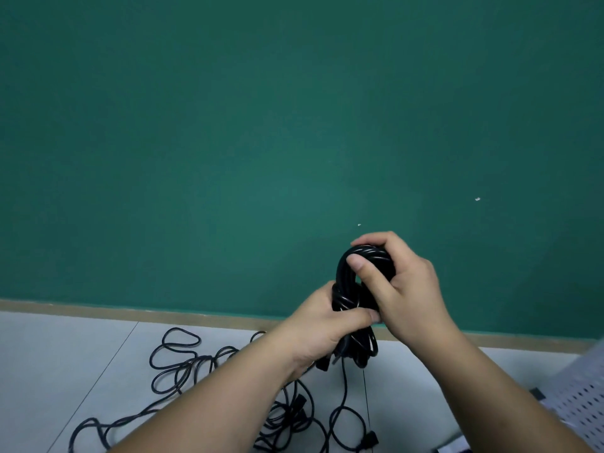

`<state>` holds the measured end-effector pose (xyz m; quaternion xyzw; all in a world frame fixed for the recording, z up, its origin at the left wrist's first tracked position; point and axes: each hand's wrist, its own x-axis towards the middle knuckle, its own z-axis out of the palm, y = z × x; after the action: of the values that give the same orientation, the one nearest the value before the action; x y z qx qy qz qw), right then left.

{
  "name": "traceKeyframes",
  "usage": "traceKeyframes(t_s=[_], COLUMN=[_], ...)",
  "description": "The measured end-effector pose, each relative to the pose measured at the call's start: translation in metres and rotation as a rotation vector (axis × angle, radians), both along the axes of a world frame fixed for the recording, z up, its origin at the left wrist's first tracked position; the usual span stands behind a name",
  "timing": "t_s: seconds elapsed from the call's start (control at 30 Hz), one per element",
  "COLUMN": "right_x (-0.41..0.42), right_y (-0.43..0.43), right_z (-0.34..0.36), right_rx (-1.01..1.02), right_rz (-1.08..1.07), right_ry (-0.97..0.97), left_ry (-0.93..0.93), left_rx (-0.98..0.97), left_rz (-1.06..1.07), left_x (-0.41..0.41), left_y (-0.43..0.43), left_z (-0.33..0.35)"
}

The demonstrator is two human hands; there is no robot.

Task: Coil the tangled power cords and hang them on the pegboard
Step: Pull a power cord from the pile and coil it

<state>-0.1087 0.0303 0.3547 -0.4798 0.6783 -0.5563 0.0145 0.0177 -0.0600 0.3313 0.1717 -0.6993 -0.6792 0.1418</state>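
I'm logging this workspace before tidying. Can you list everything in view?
coil: one, black, held up before the wall
loose cords: tangled, count unclear, black, on the floor
wall: one, green, ahead
specks: two, white, on the wall
baseboard: one, tan, foot of the wall
floor: one, pale grey tiles, below
pegboard: one, white, lower right corner
left hand: one, grips the coil's middle
right hand: one, grips the coil's top

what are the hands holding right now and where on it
Both hold one coiled black cord: the left hand grips round its middle, the right hand grips its top loop, thumb in front.
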Motion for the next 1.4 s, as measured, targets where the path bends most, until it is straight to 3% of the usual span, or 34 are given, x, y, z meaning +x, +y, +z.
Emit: traceKeyframes(t_s=[0.13, 0.27, 0.47, 0.53, 0.63, 0.8, 0.9, 1.0, 1.07, 1.27, 1.4], right_x=[-0.006, -0.018, -0.027, -0.029, -0.032, -0.025, -0.01, -0.002, -0.008, -0.033, -0.029], right_y=[0.002, 0.0, -0.005, -0.004, -0.002, -0.009, -0.01, -0.006, 0.004, 0.058, 0.096], right_z=[0.003, -0.001, -0.009, -0.008, -0.005, -0.023, -0.036, -0.048, -0.056, -0.08, -0.112], right_rx=[0.109, 0.238, 0.353, 0.378, 0.442, 0.537, 0.611, 0.672, 0.698, 0.433, 0.398], right_rz=[0.025, -0.085, -0.19, -0.121, -0.022, -0.175, -0.337, -0.422, -0.393, -0.314, -0.333], right_ry=[-0.036, -0.062, -0.116, -0.057, -0.046, -0.075, 0.066, 0.243, 0.246, -0.366, -0.703], left_ry=[-0.092, -0.086, -0.205, -0.175, -0.094, -0.235, -0.322, -0.278, -0.228, -0.305, -0.331], left_rx=[0.008, -0.251, -0.448, -0.436, -0.257, -0.378, -0.45, -0.437, -0.397, -0.424, -0.375], left_rz=[-0.005, 0.08, 0.247, 0.235, 0.125, 0.181, 0.17, 0.072, -0.003, -0.033, -0.093], left_x=[-0.002, -0.013, -0.017, -0.018, -0.019, -0.026, -0.027, -0.033, -0.037, -0.059, -0.072], left_y=[0.006, 0.007, 0.014, 0.012, 0.009, 0.011, 0.007, 0.004, 0.007, 0.044, 0.063], left_z=[-0.002, -0.005, -0.02, -0.021, -0.026, -0.044, -0.056, -0.064, -0.066, -0.097, -0.124])
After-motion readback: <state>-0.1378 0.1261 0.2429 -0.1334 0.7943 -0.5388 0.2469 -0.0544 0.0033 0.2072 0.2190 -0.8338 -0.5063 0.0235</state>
